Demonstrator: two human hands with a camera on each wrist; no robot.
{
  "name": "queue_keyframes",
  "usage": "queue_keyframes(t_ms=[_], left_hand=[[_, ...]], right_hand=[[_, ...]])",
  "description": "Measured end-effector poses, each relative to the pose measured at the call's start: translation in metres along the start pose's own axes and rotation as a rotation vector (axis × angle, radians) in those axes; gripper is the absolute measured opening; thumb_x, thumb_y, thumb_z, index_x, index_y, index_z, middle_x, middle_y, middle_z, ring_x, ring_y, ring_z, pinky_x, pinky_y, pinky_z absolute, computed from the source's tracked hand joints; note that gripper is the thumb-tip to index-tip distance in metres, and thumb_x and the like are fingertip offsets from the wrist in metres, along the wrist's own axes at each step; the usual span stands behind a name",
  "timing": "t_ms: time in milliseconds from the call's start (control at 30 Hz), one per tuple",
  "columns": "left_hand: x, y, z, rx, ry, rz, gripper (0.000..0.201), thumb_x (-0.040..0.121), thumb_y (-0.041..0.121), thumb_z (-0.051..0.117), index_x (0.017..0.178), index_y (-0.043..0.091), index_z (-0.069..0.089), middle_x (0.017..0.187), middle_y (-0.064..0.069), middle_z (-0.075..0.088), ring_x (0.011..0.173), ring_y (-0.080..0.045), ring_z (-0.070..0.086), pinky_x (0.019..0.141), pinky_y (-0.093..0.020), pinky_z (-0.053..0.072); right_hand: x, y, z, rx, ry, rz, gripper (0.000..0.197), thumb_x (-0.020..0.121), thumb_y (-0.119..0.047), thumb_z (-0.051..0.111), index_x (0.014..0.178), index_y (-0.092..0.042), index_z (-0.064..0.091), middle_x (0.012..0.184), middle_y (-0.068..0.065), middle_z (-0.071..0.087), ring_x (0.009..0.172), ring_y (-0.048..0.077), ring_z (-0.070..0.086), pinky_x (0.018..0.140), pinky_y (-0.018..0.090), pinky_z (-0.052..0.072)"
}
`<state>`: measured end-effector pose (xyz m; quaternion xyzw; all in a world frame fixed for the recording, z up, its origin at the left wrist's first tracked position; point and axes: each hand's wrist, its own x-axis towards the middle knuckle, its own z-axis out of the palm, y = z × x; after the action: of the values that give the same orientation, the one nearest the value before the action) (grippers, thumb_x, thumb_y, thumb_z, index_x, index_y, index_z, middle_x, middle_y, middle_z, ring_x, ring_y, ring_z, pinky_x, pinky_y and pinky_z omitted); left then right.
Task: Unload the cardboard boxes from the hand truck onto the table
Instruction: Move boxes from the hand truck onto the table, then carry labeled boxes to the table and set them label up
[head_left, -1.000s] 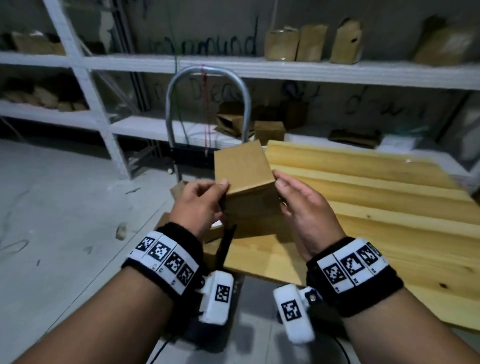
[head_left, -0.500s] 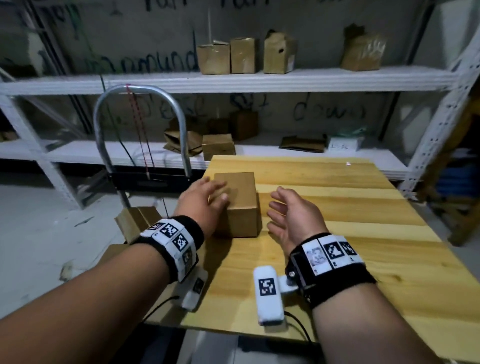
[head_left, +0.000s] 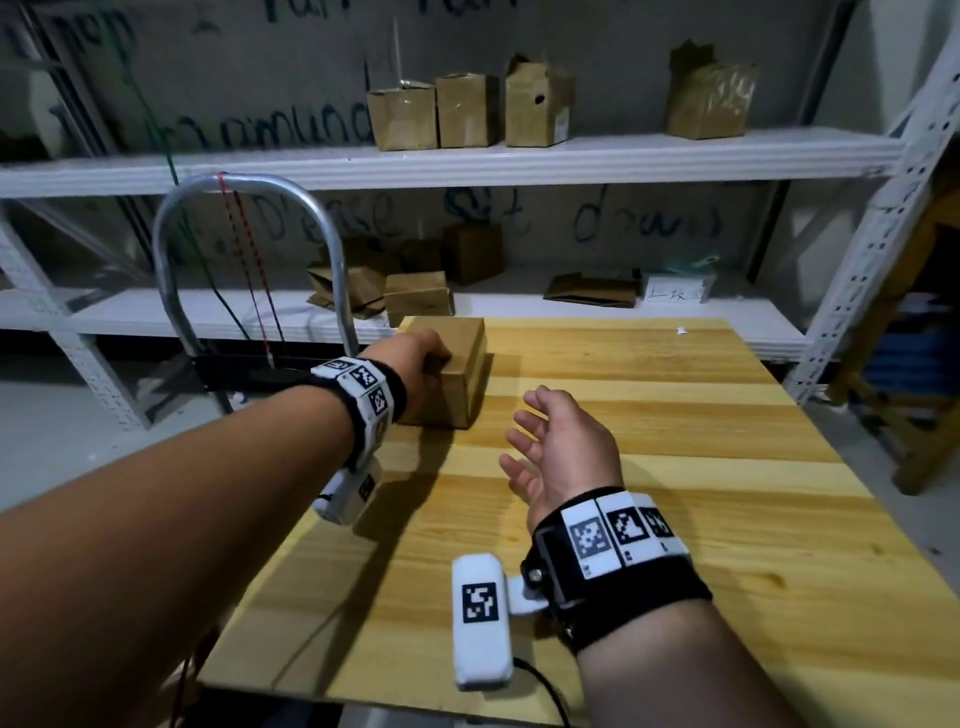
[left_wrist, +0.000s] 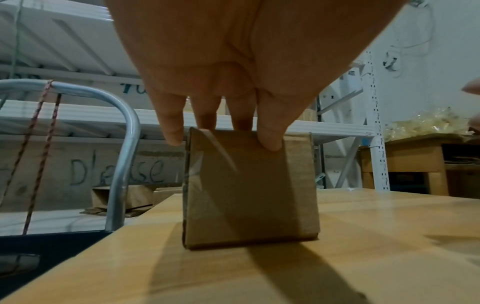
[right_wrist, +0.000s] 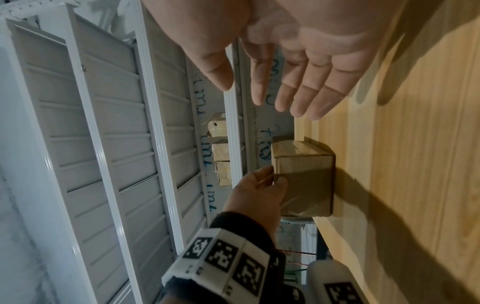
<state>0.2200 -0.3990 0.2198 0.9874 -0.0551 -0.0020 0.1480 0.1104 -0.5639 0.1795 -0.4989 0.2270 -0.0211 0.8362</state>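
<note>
Fingers (left_wrist: 270, 139) of the left hand (head_left: 415, 356) are gripping one cardboard box (head_left: 457, 374) sitting on the tabletop (head_left: 675, 467) at eleven o'clock — right hand (head_left: 561, 452) hanging released; hand truck (head_left: 249, 260) load unseen.

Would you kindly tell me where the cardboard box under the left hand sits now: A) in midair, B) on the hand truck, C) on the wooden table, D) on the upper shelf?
C: the cardboard box rests flat on the wooden table, with the left hand gripping its top edge.
</note>
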Motion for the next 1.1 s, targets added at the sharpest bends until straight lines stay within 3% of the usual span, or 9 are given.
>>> queue_keyframes(t_ms=[167, 267, 367, 433, 567, 700, 900, 1033, 1100], left_hand=[[-0.005, -0.003, -0.003, -0.022, -0.02, 0.006, 0.059, 0.099, 0.018, 0.068, 0.152, 0.035, 0.049, 0.152, -0.002, 0.057, 0.133, -0.025, 0.059, 0.109, -0.04, 0.051], [-0.027, -0.015, -0.011, -0.091, 0.089, 0.012, 0.059, 0.101, 0.025, 0.066, 0.154, 0.038, 0.046, 0.164, 0.0, 0.045, 0.14, -0.026, 0.054, 0.107, -0.04, 0.051], [-0.058, -0.038, -0.021, -0.313, 0.172, -0.012, 0.047, 0.102, 0.027, 0.066, 0.148, 0.032, 0.057, 0.145, 0.003, 0.062, 0.128, -0.02, 0.061, 0.103, -0.035, 0.051], [-0.086, -0.06, -0.027, -0.561, 0.215, -0.063, 0.039, 0.102, 0.022, 0.067, 0.14, 0.026, 0.066, 0.13, 0.003, 0.07, 0.112, -0.015, 0.067, 0.092, -0.028, 0.052], [-0.147, -0.118, -0.033, -0.872, 0.307, -0.23, 0.018, 0.102, 0.022, 0.066, 0.118, 0.024, 0.075, 0.117, 0.001, 0.073, 0.097, -0.006, 0.065, 0.095, -0.032, 0.047], [-0.205, -0.175, -0.033, -1.162, 0.4, -0.393, 0.014, 0.104, 0.033, 0.063, 0.1, 0.024, 0.073, 0.126, 0.0, 0.074, 0.119, -0.018, 0.065, 0.102, -0.048, 0.051], [-0.28, -0.264, -0.01, -1.335, 0.542, -0.59, 0.032, 0.105, 0.046, 0.056, 0.106, 0.019, 0.073, 0.123, -0.004, 0.076, 0.12, -0.024, 0.069, 0.098, -0.051, 0.055], [-0.315, -0.308, 0.028, -1.325, 0.513, -0.795, 0.038, 0.106, 0.049, 0.052, 0.112, 0.016, 0.069, 0.129, -0.007, 0.072, 0.12, -0.025, 0.066, 0.108, -0.056, 0.05], [-0.322, -0.323, 0.041, -1.358, 0.428, -0.898, 0.041, 0.105, 0.054, 0.051, 0.111, 0.017, 0.068, 0.129, -0.006, 0.07, 0.118, -0.025, 0.065, 0.103, -0.053, 0.052]], right_hand=[[-0.003, 0.002, 0.007, -0.006, 0.004, -0.013, 0.024, 0.097, -0.033, 0.064, 0.114, -0.017, 0.073, 0.112, 0.003, 0.076, 0.105, 0.022, 0.072, 0.091, 0.046, 0.06], [-0.011, 0.007, 0.014, -0.005, -0.007, -0.036, 0.022, 0.097, -0.033, 0.064, 0.111, -0.019, 0.074, 0.109, 0.002, 0.077, 0.102, 0.021, 0.073, 0.088, 0.044, 0.06], [-0.024, 0.017, 0.025, -0.012, -0.06, -0.065, 0.019, 0.096, -0.032, 0.065, 0.105, -0.019, 0.075, 0.103, 0.003, 0.079, 0.094, 0.021, 0.074, 0.078, 0.04, 0.057], [-0.036, 0.025, 0.034, -0.019, -0.106, -0.081, 0.017, 0.097, -0.031, 0.065, 0.101, -0.019, 0.075, 0.098, 0.003, 0.078, 0.087, 0.021, 0.072, 0.073, 0.038, 0.054], [-0.069, 0.052, 0.062, -0.023, -0.197, -0.095, 0.02, 0.1, -0.032, 0.062, 0.097, -0.017, 0.075, 0.094, 0.005, 0.076, 0.085, 0.022, 0.068, 0.068, 0.036, 0.051], [-0.11, 0.092, 0.096, -0.05, -0.442, -0.043, 0.044, 0.106, -0.047, 0.05, 0.101, -0.012, 0.075, 0.093, 0.011, 0.077, 0.082, 0.024, 0.07, 0.066, 0.037, 0.053], [-0.152, 0.171, 0.135, -0.174, -0.685, 0.015, 0.053, 0.103, -0.054, 0.048, 0.105, -0.008, 0.075, 0.105, 0.025, 0.077, 0.088, 0.028, 0.071, 0.066, 0.037, 0.057], [-0.157, 0.223, 0.148, -0.35, -0.716, 0.051, 0.053, 0.1, -0.059, 0.05, 0.11, -0.013, 0.075, 0.111, 0.015, 0.078, 0.094, 0.021, 0.072, 0.068, 0.031, 0.059], [-0.156, 0.245, 0.154, -0.459, -0.716, 0.05, 0.055, 0.097, -0.065, 0.05, 0.111, -0.018, 0.075, 0.114, 0.009, 0.078, 0.103, 0.021, 0.073, 0.072, 0.03, 0.058]])
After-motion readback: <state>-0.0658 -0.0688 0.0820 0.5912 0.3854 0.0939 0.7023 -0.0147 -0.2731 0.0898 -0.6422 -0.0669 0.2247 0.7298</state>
